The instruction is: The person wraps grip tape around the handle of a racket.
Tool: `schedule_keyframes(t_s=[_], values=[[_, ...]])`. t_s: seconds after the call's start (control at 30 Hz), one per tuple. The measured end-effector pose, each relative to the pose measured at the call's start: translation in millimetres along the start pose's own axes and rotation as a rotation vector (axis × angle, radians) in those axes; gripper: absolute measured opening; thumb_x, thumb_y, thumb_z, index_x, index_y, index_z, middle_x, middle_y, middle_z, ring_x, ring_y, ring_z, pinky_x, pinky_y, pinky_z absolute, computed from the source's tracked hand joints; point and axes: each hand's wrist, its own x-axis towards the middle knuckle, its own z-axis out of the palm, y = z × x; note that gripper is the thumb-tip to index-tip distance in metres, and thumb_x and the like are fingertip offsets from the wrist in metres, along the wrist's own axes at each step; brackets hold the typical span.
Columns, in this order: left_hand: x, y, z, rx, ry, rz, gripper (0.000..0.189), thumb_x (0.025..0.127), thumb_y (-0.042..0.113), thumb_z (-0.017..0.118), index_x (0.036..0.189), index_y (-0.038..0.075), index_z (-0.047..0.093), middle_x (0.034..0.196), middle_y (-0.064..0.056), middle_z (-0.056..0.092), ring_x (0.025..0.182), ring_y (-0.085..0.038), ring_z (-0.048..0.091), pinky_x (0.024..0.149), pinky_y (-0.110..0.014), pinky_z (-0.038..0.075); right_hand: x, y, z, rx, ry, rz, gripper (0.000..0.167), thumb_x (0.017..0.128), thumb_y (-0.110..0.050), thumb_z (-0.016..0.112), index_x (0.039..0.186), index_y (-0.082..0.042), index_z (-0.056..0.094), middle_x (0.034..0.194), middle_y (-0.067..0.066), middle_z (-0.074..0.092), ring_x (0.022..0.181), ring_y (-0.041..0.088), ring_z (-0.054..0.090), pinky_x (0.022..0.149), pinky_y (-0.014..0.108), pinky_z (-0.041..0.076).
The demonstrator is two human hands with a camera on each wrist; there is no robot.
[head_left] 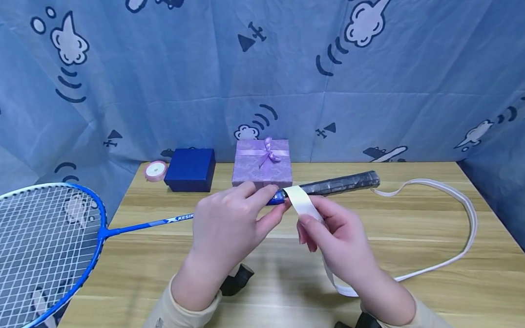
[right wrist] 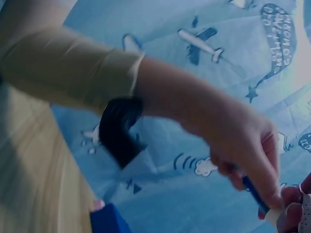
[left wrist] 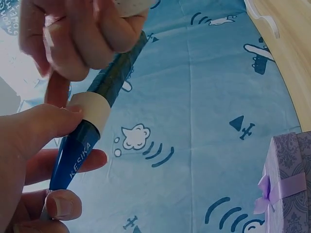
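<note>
A blue-and-white badminton racket (head_left: 147, 225) is held up over the table, its head at the left and its dark handle (head_left: 340, 184) pointing right. My left hand (head_left: 230, 229) grips it at the blue cone, the thumb touching the end of a pale grip tape (left wrist: 91, 112) that circles the handle's lower end. The right hand (head_left: 336, 234) pinches the grip tape (head_left: 303, 201) just below the handle. The tape's long tail (head_left: 470, 213) loops across the table to the right. In the right wrist view my left hand (right wrist: 243, 141) shows, while the right hand (right wrist: 292, 208) is mostly cut off.
Along the table's back edge stand a pink tape roll (head_left: 155, 170), a dark blue box (head_left: 190, 169) and a purple gift box (head_left: 261, 159) with a ribbon bow. A patterned blue cloth (head_left: 285, 75) hangs behind the wooden table (head_left: 162, 295).
</note>
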Motion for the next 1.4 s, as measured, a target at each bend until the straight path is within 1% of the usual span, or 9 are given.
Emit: schedule_keyframes(t_s=[0.13,0.3,0.47,0.8,0.97,1.1,1.2,1.27,1.4], values=[[0.1,1.1,-2.0,-0.014,-0.001,0.003,0.024,0.092,0.050,0.075,0.101,0.028,0.079,0.067,0.006,0.057,0.045,-0.011,0.042,0.040,-0.024,0.025,-0.9,2,3,-0.075,0.078,-0.062,0.019,0.097,0.013,0.058,0.108,0.006,0.071,0.066,0.006,0.061,0.049,0.014,0.050,0.044,0.025,0.042],[-0.1,0.7,-3.0,-0.031,0.000,0.009,0.026,0.094,0.050,0.071,0.104,0.027,0.079,0.069,0.006,0.058,0.046,-0.011,0.043,0.040,-0.025,0.026,-0.8,3,4,-0.045,0.108,-0.070,0.017,0.097,0.014,0.057,0.104,0.008,0.071,0.063,0.006,0.059,0.048,0.014,0.047,0.042,0.026,0.040],[-0.9,0.1,-3.6,-0.042,-0.013,-0.002,0.028,0.097,0.050,0.068,0.107,0.027,0.080,0.072,0.005,0.061,0.047,-0.011,0.045,0.041,-0.024,0.026,-0.5,3,4,-0.048,0.098,-0.040,0.016,0.098,0.012,0.057,0.103,0.006,0.071,0.063,0.006,0.059,0.049,0.014,0.048,0.043,0.026,0.041],[-1.4,-0.6,-3.7,-0.071,-0.001,-0.042,0.023,0.094,0.048,0.073,0.105,0.028,0.081,0.074,0.006,0.064,0.046,-0.011,0.043,0.040,-0.024,0.025,-1.2,1,3,-0.073,0.027,0.037,0.018,0.101,0.006,0.057,0.115,0.000,0.068,0.067,0.009,0.060,0.050,0.017,0.053,0.043,0.028,0.047],[-0.8,-0.8,-3.6,-0.081,-0.013,-0.069,0.024,0.092,0.048,0.075,0.105,0.029,0.081,0.070,0.007,0.061,0.044,-0.011,0.040,0.039,-0.024,0.023,-3.7,3,7,0.075,-0.001,-0.010,0.012,0.107,0.005,0.045,0.110,0.006,0.057,0.063,0.012,0.057,0.046,0.018,0.050,0.038,0.030,0.041],[-0.7,-0.7,-3.7,-0.075,-0.033,-0.080,0.023,0.091,0.046,0.076,0.106,0.028,0.081,0.072,0.006,0.064,0.044,-0.010,0.039,0.040,-0.023,0.023,-5.1,7,12,0.220,-0.094,-0.016,0.013,0.109,0.005,0.037,0.105,0.010,0.049,0.065,0.020,0.059,0.049,0.020,0.058,0.041,0.033,0.048],[-0.4,-0.7,-3.6,-0.069,-0.047,-0.081,0.023,0.091,0.044,0.077,0.107,0.028,0.081,0.074,0.005,0.067,0.044,-0.010,0.038,0.040,-0.023,0.023,-4.6,8,14,0.268,-0.136,0.008,0.013,0.108,0.005,0.038,0.104,0.011,0.049,0.069,0.026,0.062,0.056,0.021,0.066,0.049,0.037,0.056],[0.0,-1.2,-3.3,-0.068,-0.045,-0.080,0.023,0.091,0.043,0.077,0.107,0.028,0.081,0.074,0.006,0.068,0.044,-0.010,0.038,0.039,-0.023,0.022,-4.2,8,14,0.281,-0.136,0.016,0.013,0.108,0.006,0.039,0.104,0.012,0.049,0.070,0.028,0.063,0.058,0.021,0.068,0.051,0.038,0.057],[0.4,-4.5,-3.8,-0.082,0.010,-0.090,0.021,0.091,0.042,0.076,0.105,0.027,0.082,0.080,0.007,0.073,0.044,-0.010,0.044,0.039,-0.023,0.023,-2.7,7,13,0.254,-0.109,0.077,0.012,0.107,0.003,0.045,0.103,0.012,0.052,0.069,0.022,0.066,0.058,0.022,0.068,0.053,0.037,0.057]])
